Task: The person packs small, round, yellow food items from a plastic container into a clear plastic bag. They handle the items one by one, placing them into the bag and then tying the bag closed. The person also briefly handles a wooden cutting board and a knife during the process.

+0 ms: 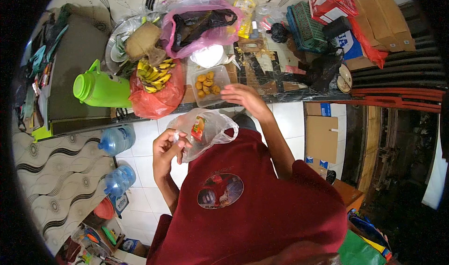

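Observation:
My left hand (169,149) pinches the edge of a clear plastic bag (214,124) that hangs in front of my shirt. A small red and orange packet (198,128) shows in or against the bag. My right hand (245,99) is at the right side of a translucent plastic container (197,101), its fingers stretched out over or against the rim; contact cannot be made out. Several golden-brown fried pieces (207,84) lie inside the container. No object shows in my right hand.
Left of the container, bananas (154,73) rest on a red plastic bag (158,102) beside a green jug (101,89). Behind are a pink bag (168,37) and a white round item (208,56). Green baskets (310,26) stand at the right. Blue water bottles (117,140) lie below the table edge.

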A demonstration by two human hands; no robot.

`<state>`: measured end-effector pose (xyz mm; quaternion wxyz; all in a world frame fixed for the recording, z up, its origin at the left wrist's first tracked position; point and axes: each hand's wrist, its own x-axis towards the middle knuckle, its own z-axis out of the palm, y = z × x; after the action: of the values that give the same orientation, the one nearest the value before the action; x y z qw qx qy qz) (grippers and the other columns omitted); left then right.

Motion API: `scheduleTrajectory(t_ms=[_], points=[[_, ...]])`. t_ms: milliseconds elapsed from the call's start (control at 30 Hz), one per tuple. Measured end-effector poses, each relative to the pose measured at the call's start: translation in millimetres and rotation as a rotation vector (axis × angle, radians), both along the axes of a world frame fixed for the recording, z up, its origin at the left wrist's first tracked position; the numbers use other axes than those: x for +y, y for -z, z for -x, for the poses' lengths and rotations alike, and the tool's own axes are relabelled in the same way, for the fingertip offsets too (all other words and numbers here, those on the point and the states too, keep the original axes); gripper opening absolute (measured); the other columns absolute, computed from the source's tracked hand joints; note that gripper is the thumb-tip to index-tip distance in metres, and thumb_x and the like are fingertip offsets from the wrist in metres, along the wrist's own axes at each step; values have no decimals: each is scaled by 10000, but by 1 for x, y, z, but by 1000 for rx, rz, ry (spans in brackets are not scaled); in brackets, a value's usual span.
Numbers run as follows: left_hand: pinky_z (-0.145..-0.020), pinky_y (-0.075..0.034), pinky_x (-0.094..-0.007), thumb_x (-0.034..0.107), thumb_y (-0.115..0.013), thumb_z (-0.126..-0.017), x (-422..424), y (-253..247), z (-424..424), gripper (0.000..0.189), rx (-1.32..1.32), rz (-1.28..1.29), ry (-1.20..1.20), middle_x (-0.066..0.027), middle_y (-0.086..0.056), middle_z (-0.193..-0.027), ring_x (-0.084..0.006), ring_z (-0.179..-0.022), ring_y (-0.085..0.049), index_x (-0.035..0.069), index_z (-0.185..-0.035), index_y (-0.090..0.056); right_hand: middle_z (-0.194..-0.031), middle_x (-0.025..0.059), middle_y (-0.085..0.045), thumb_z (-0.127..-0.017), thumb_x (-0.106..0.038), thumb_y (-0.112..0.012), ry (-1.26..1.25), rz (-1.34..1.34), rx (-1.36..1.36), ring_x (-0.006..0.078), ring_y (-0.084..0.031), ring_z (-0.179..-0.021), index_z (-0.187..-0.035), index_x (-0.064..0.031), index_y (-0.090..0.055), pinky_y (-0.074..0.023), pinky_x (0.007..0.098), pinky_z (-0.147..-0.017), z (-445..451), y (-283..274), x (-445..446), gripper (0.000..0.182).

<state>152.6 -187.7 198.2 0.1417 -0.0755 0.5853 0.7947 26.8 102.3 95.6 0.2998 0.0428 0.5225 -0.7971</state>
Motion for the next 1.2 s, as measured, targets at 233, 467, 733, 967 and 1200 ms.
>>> scheduleTrajectory(t_ms=[233, 467, 733, 967, 1200], points=[[-455, -428, -234, 78, -610, -845, 57, -3, 42, 255, 26, -122, 157, -172, -652, -823, -143, -424, -535, -46, -1065, -570, -1124, 104, -648, -891, -247, -635, 298, -362, 69, 199, -624, -1037, -1213, 1, -554, -478, 318, -879, 22, 62, 112, 415], [-524, -467, -264, 188, -621, -836, 129, 0, 65, 348, 33, -100, -33, -173, -642, -809, -156, -427, -535, -46, -1086, -557, -1148, 257, -596, -828, -81, -581, 110, -1183, 654, 421, -558, -1085, -1219, 43, -532, -437, 419, -953, 143, 129, 172, 413], [-443, -446, -244, 291, -639, -810, 214, 1, 50, 449, 22, -20, -274, -181, -630, -789, -175, -453, -544, -52, -1086, -544, -1375, 262, -417, -842, -28, -511, 119, -1110, 985, 382, -405, -1283, -1365, 24, -372, -349, 416, -1060, 254, 188, 190, 544], [-502, -465, -242, 443, -604, -841, 268, 5, 32, 550, -28, 25, -463, -144, -599, -788, -166, -442, -529, -38, -1098, -531, -1309, 247, -480, -856, -94, -568, 68, -1051, 1046, 407, -433, -1228, -1311, 42, -417, -334, 465, -1051, 161, 189, 176, 498], [-460, -449, -254, 450, -625, -817, 273, 3, 30, 571, -24, 75, -473, -133, -608, -794, -183, -512, -566, -35, -1105, -534, -1134, 136, -595, -851, -134, -623, 88, -1034, 1224, 325, -518, -1084, -1107, -21, -617, -408, 446, -925, 198, 167, 141, 280]])
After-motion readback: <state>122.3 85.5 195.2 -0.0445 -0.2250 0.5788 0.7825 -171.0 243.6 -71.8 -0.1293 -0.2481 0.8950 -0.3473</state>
